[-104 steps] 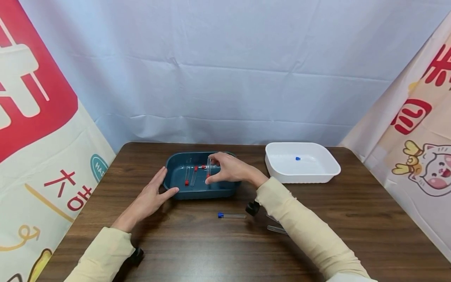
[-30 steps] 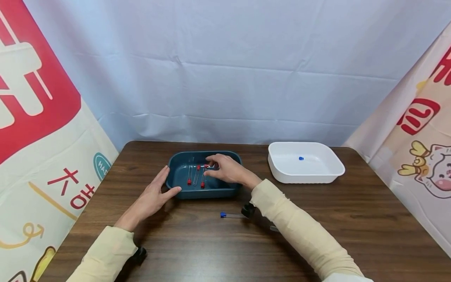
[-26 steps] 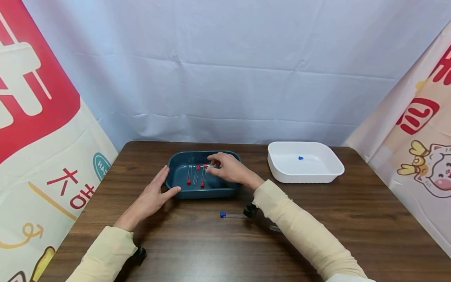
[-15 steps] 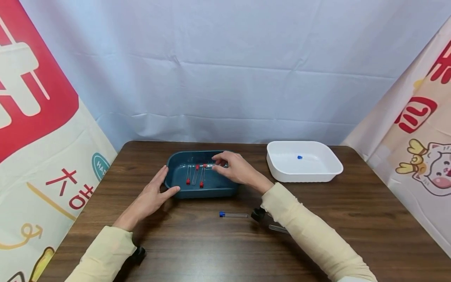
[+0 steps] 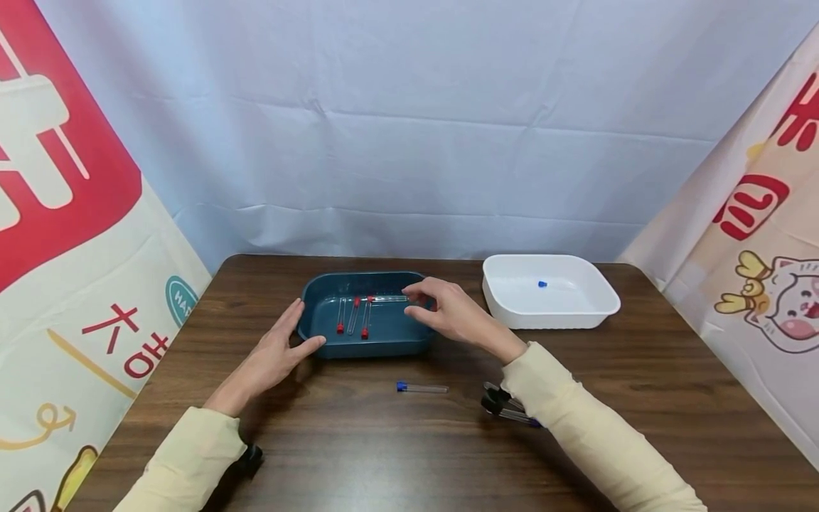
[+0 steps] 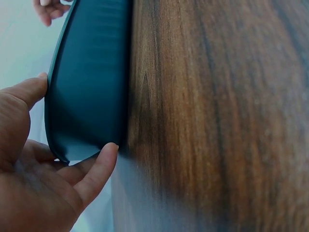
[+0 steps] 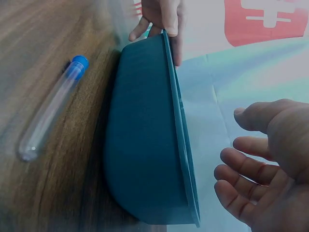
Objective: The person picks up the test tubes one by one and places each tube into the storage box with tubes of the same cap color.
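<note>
My left hand (image 5: pixel 271 359) rests at the left end of a dark teal tray (image 5: pixel 397 328), fingers extended. In the left wrist view its thumb (image 6: pixel 34 92) touches the rim while the other fingers lie along the end wall. Inside the tray lie several clear test tubes with red caps; one red-capped test tube (image 5: pixel 366 320) stands third in a row, and another red-capped test tube (image 5: pixel 387 299) lies crosswise behind. Over the tray's right end hovers my right hand (image 5: pixel 451 311), fingers loosely bent and holding nothing, as the right wrist view confirms.
A blue-capped test tube (image 5: pixel 424 388) lies on the wooden table (image 5: pixel 358 455) before the tray. More tubes (image 5: pixel 514 414) lie to the right, partly hidden by the wrist camera (image 5: pixel 494 400). At back right, a white tray (image 5: pixel 544 321) holds a blue-capped tube (image 5: pixel 542 284).
A red-capped test tube that my right hand held earlier now lies in the teal tray. The right hand has drawn back rightward, empty. My left hand stays at the tray's end.
</note>
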Demonstrator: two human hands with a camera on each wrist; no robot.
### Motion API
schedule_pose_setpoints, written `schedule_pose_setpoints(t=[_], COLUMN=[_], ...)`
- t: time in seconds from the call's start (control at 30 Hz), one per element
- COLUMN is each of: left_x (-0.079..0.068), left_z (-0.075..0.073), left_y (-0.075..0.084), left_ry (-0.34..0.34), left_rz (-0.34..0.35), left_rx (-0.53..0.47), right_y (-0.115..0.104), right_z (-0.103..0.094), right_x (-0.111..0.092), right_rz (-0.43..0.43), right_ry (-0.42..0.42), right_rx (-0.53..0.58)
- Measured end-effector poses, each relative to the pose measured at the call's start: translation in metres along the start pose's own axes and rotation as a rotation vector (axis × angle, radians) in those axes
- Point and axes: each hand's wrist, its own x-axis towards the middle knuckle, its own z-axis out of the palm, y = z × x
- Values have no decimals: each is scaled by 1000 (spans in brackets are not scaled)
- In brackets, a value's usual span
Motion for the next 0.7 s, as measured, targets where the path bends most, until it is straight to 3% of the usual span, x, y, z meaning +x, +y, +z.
schedule_pose_setpoints(t=[0.7], left_x=[0], left_z=[0], left_y=[-1], left_ry=[-1], left_rz=[3], left_rx=[0], right_y=[-2], right_z=[-19], right_x=[-51], right_rz=[0], right_ry=[38], right_rx=[6])
